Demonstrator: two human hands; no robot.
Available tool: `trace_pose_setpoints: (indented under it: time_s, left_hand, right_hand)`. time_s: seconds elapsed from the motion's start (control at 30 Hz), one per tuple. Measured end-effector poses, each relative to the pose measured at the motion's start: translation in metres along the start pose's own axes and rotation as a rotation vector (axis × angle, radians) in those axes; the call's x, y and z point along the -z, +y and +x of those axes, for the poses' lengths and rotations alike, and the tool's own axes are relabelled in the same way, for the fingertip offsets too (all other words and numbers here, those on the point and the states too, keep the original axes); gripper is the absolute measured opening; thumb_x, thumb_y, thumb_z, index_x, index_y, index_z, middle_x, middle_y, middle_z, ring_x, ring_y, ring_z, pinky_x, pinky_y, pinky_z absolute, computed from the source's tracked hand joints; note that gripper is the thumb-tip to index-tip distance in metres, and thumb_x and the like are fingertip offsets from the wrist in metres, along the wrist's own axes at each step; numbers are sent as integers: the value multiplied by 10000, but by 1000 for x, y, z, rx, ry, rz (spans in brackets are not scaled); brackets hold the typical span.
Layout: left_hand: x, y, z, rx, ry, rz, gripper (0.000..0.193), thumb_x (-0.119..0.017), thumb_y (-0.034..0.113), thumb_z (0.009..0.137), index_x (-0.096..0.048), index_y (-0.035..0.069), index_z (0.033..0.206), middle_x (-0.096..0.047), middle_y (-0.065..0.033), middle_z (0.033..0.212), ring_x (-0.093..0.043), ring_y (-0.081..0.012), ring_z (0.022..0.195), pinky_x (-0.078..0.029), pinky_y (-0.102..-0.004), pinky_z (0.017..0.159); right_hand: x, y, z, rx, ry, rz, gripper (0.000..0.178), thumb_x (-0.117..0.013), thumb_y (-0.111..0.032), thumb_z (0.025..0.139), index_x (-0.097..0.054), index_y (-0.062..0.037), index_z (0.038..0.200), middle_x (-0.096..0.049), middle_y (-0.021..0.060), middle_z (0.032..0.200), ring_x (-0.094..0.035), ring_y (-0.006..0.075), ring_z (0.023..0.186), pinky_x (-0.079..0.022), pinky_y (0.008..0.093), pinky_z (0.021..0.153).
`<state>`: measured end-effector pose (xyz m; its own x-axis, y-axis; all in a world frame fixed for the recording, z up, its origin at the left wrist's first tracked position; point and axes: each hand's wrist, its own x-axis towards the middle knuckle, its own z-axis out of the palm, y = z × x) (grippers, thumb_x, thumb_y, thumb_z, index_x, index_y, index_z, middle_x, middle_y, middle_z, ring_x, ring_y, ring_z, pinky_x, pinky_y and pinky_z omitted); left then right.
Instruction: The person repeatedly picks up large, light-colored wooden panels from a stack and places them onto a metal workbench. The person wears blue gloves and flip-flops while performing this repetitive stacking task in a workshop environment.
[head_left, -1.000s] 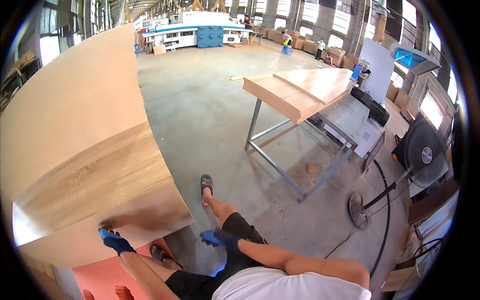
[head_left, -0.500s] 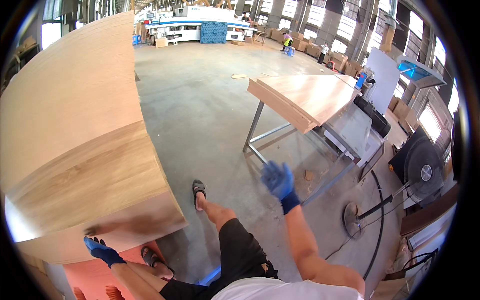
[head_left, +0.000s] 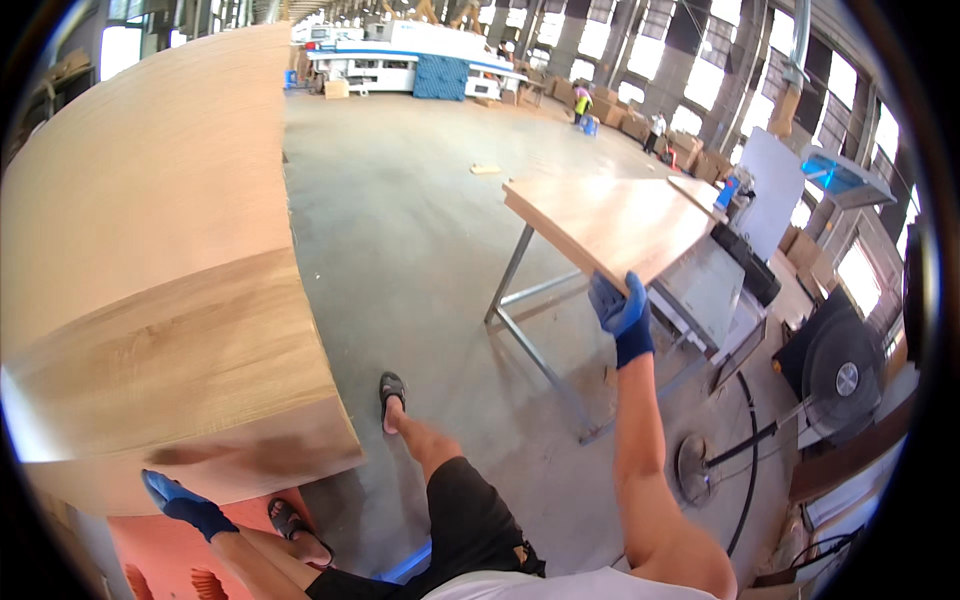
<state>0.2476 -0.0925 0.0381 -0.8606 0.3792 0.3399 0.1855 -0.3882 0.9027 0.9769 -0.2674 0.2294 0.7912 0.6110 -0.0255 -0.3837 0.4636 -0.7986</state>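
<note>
1. Right hand (head_left: pixel 623 308), blue-gloved, right of centre: closed about the near corner of a panel, thumb at the edge, fingers tucked toward the underside. Firmness of hold: cannot be told.
2. Left hand (head_left: pixel 182 500), blue-gloved, lower left: fingers straight and close together, nothing held. Lies at the near side of a large board stack; contact cannot be made out.
3. Wooden panel (head_left: pixel 610 215), pale, smooth, right of centre: broad and flat, lying on a metal stand. Judged stiff and fairly heavy for its breadth, awkward for one hand. The sheen suggests a face that may slide; corners and edges likely chip if knocked. Best hold: two opposite edges, fingers beneath, thumbs above; the single corner suits steadying or turning rather than lifting.
4. Metal stand (head_left: pixel 541 365), grey, right of centre: slender legs below the panel.
5. Board stack (head_left: pixel 150 180), filling the left of the frame: pale beyond, wood-grained surface nearest. Judged rigid and too heavy to lift whole; any hold belongs at the edges.
6. Slab (head_left: pixel 165 555), orange-pink, lower left: below the near end of the stack.
7. Standing fan (head_left: pixel 846 380), dark, right edge of the frame.
8. Long machine (head_left: pixel 380 70), white and blue, top of the frame.
</note>
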Motion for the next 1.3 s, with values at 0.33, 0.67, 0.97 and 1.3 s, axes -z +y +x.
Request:
trace_pose_setpoints:
  time_s: [0.33,0.67,0.97,1.3]
  left_hand:
    - [-61,218,-165,162,-1180,-280,389,-368,239,989,-545,-19,1221,-604,-147,1164,-594,-248,1042,-474,-364,888]
    - [36,231,-145,818,-1266,-463,150,-591,95,848,-657,-28,901,-645,-131,992,-621,-267,948,-481,-346,852]
    - [155,142,4,293,-589,-347,239,-490,159,922,-530,40,1126,-603,-94,1025,-599,-191,893,-478,-350,843]
    - [272,50,128,226,-362,-290,435,-372,337,990,-471,46,1298,-549,-86,1258,-527,-223,1132,-426,-378,967]
  right_hand:
    - [-80,93,-232,-198,-409,-234,441,-440,-360,982,-530,24,1178,-635,101,999,-632,195,885,-523,344,773]
    - [9,54,-229,-312,-179,65,674,-522,-555,860,-447,-75,1328,-553,93,1263,-547,232,1101,-481,398,880]
    - [106,-54,-93,372,-113,-52,589,-423,-450,941,-394,-32,1355,-467,140,1346,-480,286,1191,-421,411,971]
    - [27,35,-142,317,-189,28,532,-413,-377,960,-406,16,1318,-499,154,1288,-496,272,1158,-406,410,986]
